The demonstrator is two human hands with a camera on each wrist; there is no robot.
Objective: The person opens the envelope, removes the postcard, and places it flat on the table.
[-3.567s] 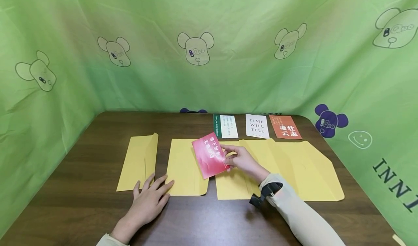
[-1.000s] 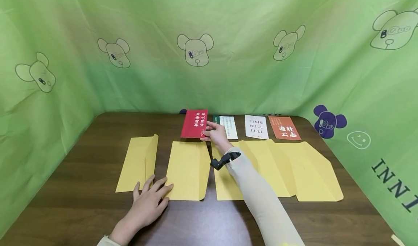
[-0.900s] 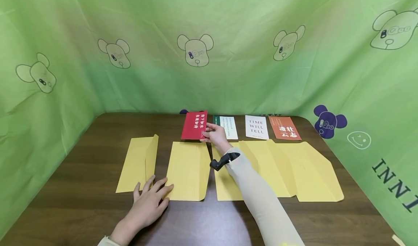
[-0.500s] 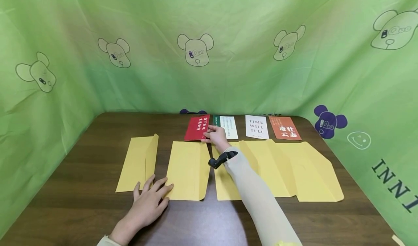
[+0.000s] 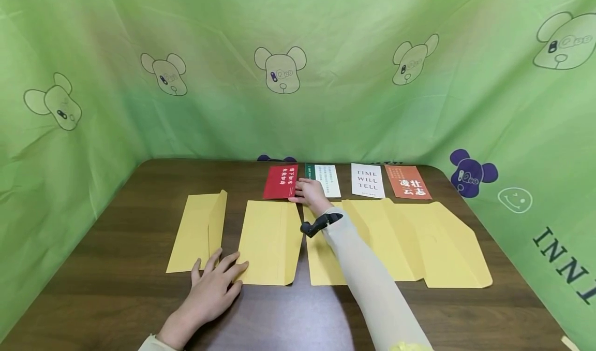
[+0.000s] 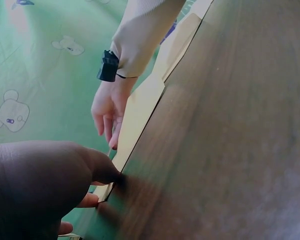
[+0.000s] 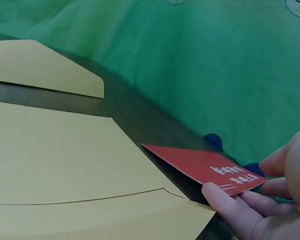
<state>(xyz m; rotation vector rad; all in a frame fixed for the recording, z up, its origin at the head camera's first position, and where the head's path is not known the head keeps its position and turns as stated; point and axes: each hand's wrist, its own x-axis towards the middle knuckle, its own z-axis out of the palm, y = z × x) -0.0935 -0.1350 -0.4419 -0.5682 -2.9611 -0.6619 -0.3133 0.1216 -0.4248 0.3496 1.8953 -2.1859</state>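
Note:
In the head view a red card (image 5: 280, 181) with white characters lies at the back of the table. My right hand (image 5: 312, 193) holds it by its right edge. Seen from the right wrist, the thumb is at the near corner of the red card (image 7: 210, 167), other fingers are at its right edge, and a dark gap shows beneath. My left hand (image 5: 211, 289) rests with spread fingers at the lower left corner of a yellow envelope (image 5: 263, 242). Its other fingertips reach the lower edge of another yellow envelope (image 5: 193, 232) on the left.
Further yellow envelopes (image 5: 447, 247) overlap on the right, partly under the right forearm. Along the back lie a green-and-white card (image 5: 329, 180), a white card (image 5: 367, 180) and an orange card (image 5: 408, 181). A green curtain (image 5: 279, 123) surrounds the brown table (image 5: 116, 299).
My right hand has carried the red card from above the envelopes to the back of the table, turning it and lowering it left of the green-and-white card. The left hand has stayed put.

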